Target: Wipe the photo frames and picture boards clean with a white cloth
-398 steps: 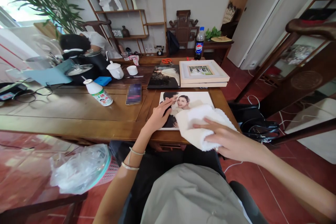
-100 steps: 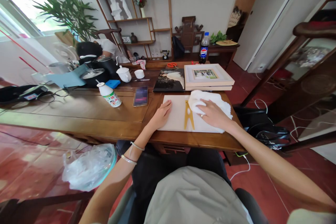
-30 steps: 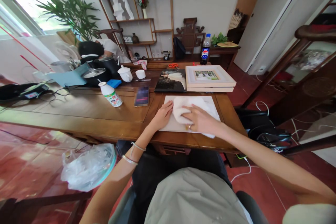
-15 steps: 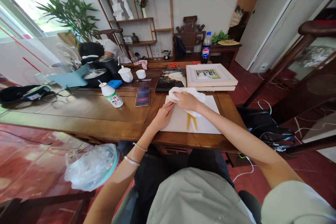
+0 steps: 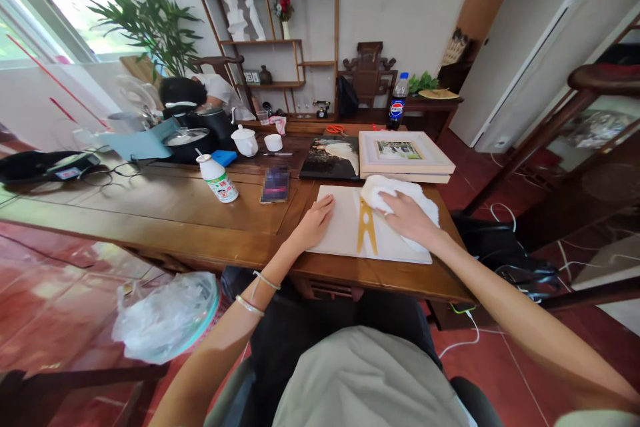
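A flat white board or album [image 5: 337,213] lies on the wooden table in front of me, with a gold figure shaped like a letter A [image 5: 367,230] on its face. My left hand [image 5: 314,223] rests flat on the board's left side, fingers stretched out and together. Under my right hand [image 5: 407,217] is a bunched white cloth [image 5: 377,192], pressed onto the board's upper right part. The fingers of that hand are bent over the cloth, which covers the board's upper right corner and touches the top of the gold figure.
Behind the board lie a dark photo panel [image 5: 327,159] and stacked white picture frames [image 5: 440,159]. Nearby are orange-handled scissors [image 5: 335,129] and a cola bottle [image 5: 397,107]. Leftward stand a phone [image 5: 275,185], white drink bottle [image 5: 219,180], teapot [image 5: 244,141] and black pot [image 5: 187,147]. A person [image 5: 180,93] is beyond.
My right hand has slid the cloth rightward across the board, uncovering more of the gold figure and the board's upper left. My left hand stays at the board's left side.
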`<act>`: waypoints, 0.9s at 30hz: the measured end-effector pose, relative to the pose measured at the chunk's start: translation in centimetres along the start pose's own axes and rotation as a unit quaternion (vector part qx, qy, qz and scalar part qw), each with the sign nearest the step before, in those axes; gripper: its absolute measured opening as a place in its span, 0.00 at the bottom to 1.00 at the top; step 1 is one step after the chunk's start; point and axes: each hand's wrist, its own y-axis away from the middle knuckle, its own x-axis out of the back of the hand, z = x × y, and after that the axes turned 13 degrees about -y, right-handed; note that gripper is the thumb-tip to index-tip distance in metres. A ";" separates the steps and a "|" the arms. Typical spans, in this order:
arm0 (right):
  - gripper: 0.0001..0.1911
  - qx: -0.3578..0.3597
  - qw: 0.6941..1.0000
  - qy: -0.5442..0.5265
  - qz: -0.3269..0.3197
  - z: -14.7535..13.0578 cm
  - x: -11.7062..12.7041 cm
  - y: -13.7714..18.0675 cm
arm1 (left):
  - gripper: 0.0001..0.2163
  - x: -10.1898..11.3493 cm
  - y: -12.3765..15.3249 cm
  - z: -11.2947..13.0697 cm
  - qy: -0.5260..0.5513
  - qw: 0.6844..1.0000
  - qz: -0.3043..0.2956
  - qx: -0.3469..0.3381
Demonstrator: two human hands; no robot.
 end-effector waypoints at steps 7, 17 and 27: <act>0.23 0.158 0.984 0.029 -0.075 -5.7 -3.3 -2.1 | 0.26 1.0 0.4 1.0 0.077 0.995 0.032 0.046; 0.23 0.208 0.959 -0.109 -0.159 -7.5 1.8 6.8 | 0.22 0.6 0.2 0.8 0.057 0.998 0.019 0.016; 0.21 0.013 0.999 0.003 -0.031 3.8 0.5 3.7 | 0.17 0.6 0.1 0.5 0.019 1.000 0.004 -0.005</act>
